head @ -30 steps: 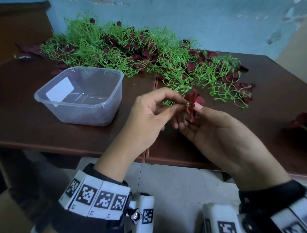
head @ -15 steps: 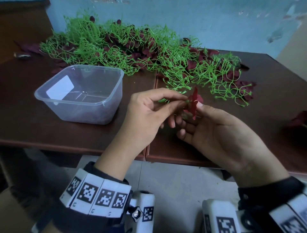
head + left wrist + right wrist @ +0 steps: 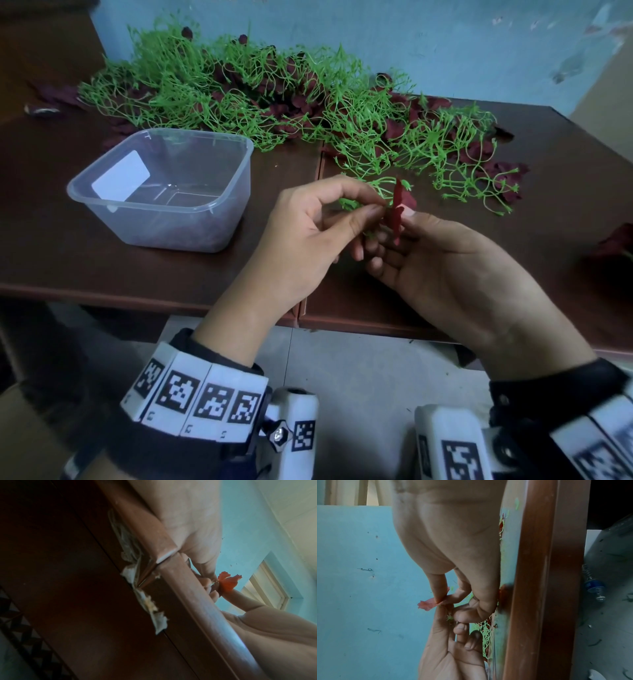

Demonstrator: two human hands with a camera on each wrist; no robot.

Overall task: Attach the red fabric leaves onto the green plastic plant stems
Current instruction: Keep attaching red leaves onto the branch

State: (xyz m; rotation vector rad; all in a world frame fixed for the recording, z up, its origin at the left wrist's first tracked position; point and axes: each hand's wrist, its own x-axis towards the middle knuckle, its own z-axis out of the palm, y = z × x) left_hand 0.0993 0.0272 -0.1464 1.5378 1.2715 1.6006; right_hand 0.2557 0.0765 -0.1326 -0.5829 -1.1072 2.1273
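Just beyond the clear plastic tub [image 3: 164, 192] on the brown bench [image 3: 68, 260], both hands are meeting above the bench's near edge. Left hand [image 3: 301, 240] is pinching a green stem [image 3: 349, 204] between thumb and forefinger, while right hand [image 3: 455, 270] is pinching the red fabric leaf [image 3: 397, 210] against it. Behind them, the pile of green stems [image 3: 274, 92] is lying along the blue wall [image 3: 445, 41].

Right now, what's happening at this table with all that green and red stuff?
A person is fitting a red fabric leaf onto a green plastic stem. The left hand pinches the stem, the right hand pinches the leaf. A pile of stems and leaves lies behind them, beside a clear plastic tub.
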